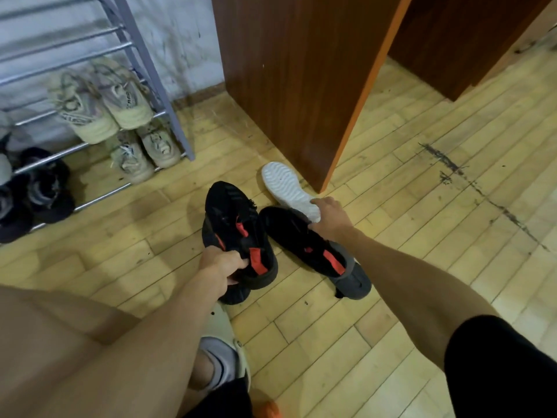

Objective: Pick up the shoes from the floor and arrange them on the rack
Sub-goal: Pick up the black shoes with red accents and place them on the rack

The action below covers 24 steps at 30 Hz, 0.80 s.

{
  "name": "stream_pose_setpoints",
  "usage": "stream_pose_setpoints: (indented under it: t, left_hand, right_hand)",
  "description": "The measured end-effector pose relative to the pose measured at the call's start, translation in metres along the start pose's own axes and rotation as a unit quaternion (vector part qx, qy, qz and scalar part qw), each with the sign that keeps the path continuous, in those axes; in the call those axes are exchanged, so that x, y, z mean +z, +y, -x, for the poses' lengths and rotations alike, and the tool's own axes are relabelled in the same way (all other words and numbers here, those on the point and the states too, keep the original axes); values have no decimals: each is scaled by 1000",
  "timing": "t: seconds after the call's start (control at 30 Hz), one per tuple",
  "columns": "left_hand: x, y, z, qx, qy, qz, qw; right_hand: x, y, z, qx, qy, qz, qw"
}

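Currently: rack (156,86), upper left, holds several pairs (99,107); left hand (221,267) grips one black shoe (232,212); right hand (331,218) grips white-soled shoe (286,185); second black shoe (301,236) lies on floor (391,206).

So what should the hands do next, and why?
Probably lift both shoes toward the rack on the left. The left hand grips a black shoe by its collar, the right hand grips the white-soled shoe at its heel end, and the rack's upper rails look bare.
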<state>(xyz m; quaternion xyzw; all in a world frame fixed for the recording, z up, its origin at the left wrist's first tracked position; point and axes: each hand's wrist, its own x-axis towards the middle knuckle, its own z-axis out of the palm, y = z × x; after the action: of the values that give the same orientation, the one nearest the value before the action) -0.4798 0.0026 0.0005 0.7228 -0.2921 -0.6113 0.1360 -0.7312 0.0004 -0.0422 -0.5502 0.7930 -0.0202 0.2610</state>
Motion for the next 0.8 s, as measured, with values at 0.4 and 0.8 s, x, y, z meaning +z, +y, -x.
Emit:
stream_pose_setpoints:
  t: [0.4,0.8]
  left_hand:
    - [8,3,-1,-1,0,-43,999]
    - [-9,23,28,36,37,75,996]
  right_hand:
    - [13,21,23,88,-224,170,956]
    - [-47,-42,32,102,-231,4,968]
